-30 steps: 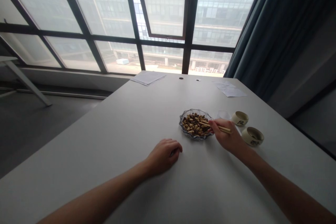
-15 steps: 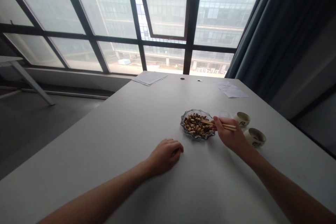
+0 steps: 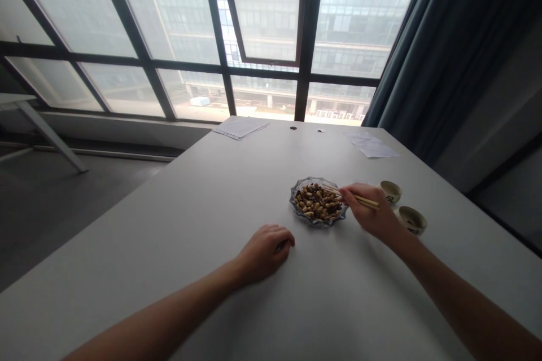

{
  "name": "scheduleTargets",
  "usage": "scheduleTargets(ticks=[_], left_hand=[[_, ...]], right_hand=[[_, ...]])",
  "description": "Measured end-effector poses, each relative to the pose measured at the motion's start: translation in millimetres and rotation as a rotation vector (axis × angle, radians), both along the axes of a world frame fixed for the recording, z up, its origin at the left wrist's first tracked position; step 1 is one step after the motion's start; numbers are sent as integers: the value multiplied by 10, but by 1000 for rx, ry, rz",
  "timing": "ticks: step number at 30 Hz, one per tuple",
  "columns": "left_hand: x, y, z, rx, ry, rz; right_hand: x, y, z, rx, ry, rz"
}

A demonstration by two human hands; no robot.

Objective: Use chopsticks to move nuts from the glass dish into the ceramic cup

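A clear scalloped glass dish (image 3: 293, 206) on the table holds a mix of nuts and seeds (image 3: 317, 204). My right hand (image 3: 369, 214) is closed around a pair of wooden chopsticks (image 3: 367, 202) at the dish's right side. Their tips reach over the far part of the nuts; I cannot make out whether anything is pinched between them. My left hand (image 3: 267, 249) rests on the table to the lower left of the dish, fingers curled in, with nothing visible in it. Right of the dish, two small cups (image 3: 391, 192) with dark characters stand near my right wrist.
The white table (image 3: 203, 208) runs back to a large window. Paper sheets (image 3: 240, 127) lie at its far left corner, more paper (image 3: 372, 145) at the far right. A dark curtain (image 3: 417, 62) hangs on the right. Behind my right hand, something clear is mostly hidden.
The chopstick tips have shifted slightly up toward the far side of the dish, and my right hand has risen a little. My left hand stays where it was.
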State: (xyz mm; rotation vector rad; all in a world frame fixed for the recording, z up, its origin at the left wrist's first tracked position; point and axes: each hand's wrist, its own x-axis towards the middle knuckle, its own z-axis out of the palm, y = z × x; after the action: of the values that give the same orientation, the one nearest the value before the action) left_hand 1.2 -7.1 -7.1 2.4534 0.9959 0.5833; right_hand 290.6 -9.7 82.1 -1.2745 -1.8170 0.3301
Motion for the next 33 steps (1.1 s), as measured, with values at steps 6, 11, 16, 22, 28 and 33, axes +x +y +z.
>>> scheduleTargets(ticks=[6, 11, 16, 22, 28, 33], left_hand=[[1, -1, 9, -6, -2, 3], [0, -7, 4, -6, -5, 7], [-1, 0, -19, -3, -10, 4], [-2, 8, -33, -1, -14, 5], [7, 10, -28, 1, -14, 1], [-1, 11, -38, -1, -6, 7]], right_hand=[[42, 112, -103, -6, -106, 3], [35, 119, -127, 1, -108, 29], [2, 106, -145, 7, -141, 46], [-27, 69, -222, 25, -197, 31], [-6, 58, -315, 41, -205, 54], [28, 67, -322, 47, -209, 53]])
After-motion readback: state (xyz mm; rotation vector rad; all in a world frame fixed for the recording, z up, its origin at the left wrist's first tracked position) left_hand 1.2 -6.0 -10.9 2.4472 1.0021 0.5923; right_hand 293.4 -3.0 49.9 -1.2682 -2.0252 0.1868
